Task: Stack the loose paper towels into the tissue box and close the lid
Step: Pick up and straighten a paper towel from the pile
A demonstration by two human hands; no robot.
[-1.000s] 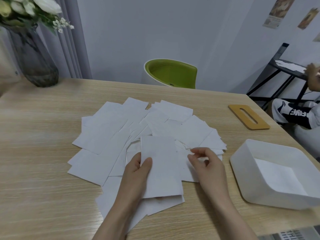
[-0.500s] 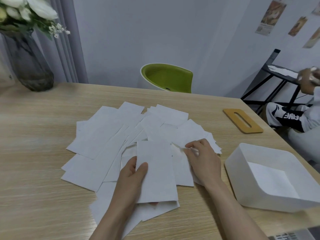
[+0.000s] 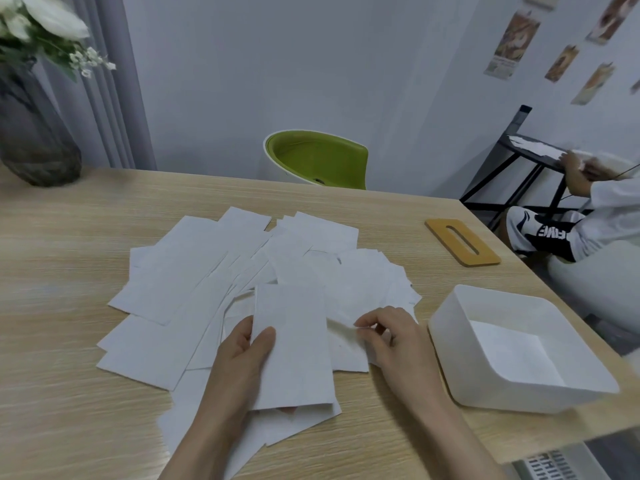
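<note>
Several loose white paper towels (image 3: pixel 194 282) lie fanned across the wooden table. My left hand (image 3: pixel 242 362) holds one upright towel (image 3: pixel 294 348) by its left edge, thumb on top and fingers beneath. My right hand (image 3: pixel 391 337) pinches the edge of another towel (image 3: pixel 341 329) just right of it, lifting that edge slightly. The open white tissue box (image 3: pixel 450 344) stands at the right with a towel flat on its bottom. Its tan wooden lid (image 3: pixel 462 241) with a slot lies flat farther back on the right.
A dark glass vase of white flowers (image 3: pixel 34 143) stands at the table's far left. A green chair (image 3: pixel 318 159) sits behind the table. Another person (image 3: pixel 595 216) sits at the right beside a black rack. The table's right edge (image 3: pixel 519 271) runs close to the box.
My right hand has drawn back toward me and now pinches a towel's edge. My left hand keeps its hold on the upright towel. The camera has tilted slightly.
</note>
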